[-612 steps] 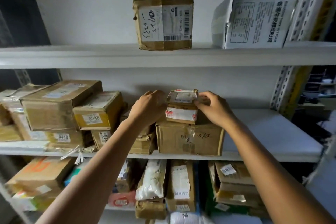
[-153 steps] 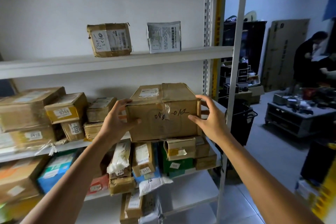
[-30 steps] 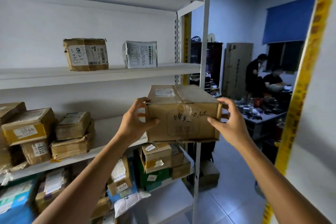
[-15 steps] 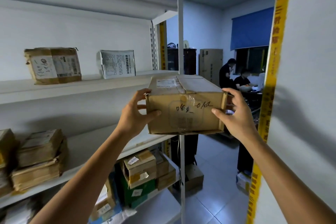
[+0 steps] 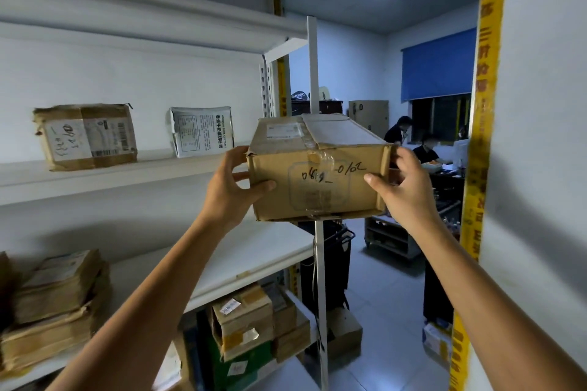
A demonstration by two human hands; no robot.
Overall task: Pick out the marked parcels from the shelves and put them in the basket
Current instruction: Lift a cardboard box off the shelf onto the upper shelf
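Observation:
I hold a brown cardboard parcel (image 5: 320, 168) with handwritten digits on its front, up at chest height off the right end of the shelves. My left hand (image 5: 230, 190) grips its left side and my right hand (image 5: 405, 187) grips its right side. A black basket (image 5: 344, 241) shows partly below the parcel, behind the shelf post. On the upper shelf (image 5: 127, 168) stand a taped brown parcel (image 5: 85, 136) with pen marks and a white printed parcel (image 5: 203, 130).
A white shelf post (image 5: 317, 247) rises just behind the parcel. A white pillar with yellow tape (image 5: 479, 168) stands close on the right. More parcels lie on the middle shelf at left (image 5: 54, 301) and lower shelf (image 5: 247, 327). Two people sit at a table (image 5: 413, 143) beyond.
The parcel came off the middle shelf and has been carried right, past the shelf end. My view has turned right and the shelves have slid left.

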